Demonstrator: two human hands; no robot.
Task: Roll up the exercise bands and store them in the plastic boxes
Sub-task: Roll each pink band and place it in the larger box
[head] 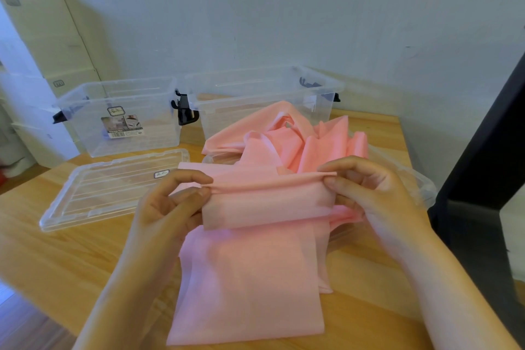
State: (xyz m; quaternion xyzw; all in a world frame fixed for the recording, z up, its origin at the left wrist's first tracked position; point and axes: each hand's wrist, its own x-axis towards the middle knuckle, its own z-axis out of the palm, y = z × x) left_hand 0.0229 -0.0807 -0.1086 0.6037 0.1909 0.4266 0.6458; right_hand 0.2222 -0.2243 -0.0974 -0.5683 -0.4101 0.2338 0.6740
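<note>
Pinching is how you hold it now, with both hands. The near end of the pink exercise band (250,278) lies flat on the wooden table (71,258) and reaches almost to the near edge. Just beyond that flat run the band is raised into a narrow crosswise fold between your hands.

Your left hand (167,207) pinches the left end of that fold between thumb and forefinger, the other fingers curled below. Your right hand (380,193) pinches the right end the same way. The fold is lifted off the table, and a short flap hangs down from it toward you.

Beyond your hands is a bunched pink heap (284,136) of band. Whether it is the same band or a second one cannot be told. It partly covers a clear lid (423,187) at right. A second clear lid (108,193) lies flat at left, apart from the band.

Farther back stand two clear plastic boxes with black latches, both lidless. The left box (159,133) bears a paper label (122,126). The heap touches the front of the right box (227,119).

At far left are stacked cardboard cartons (42,37).
</note>
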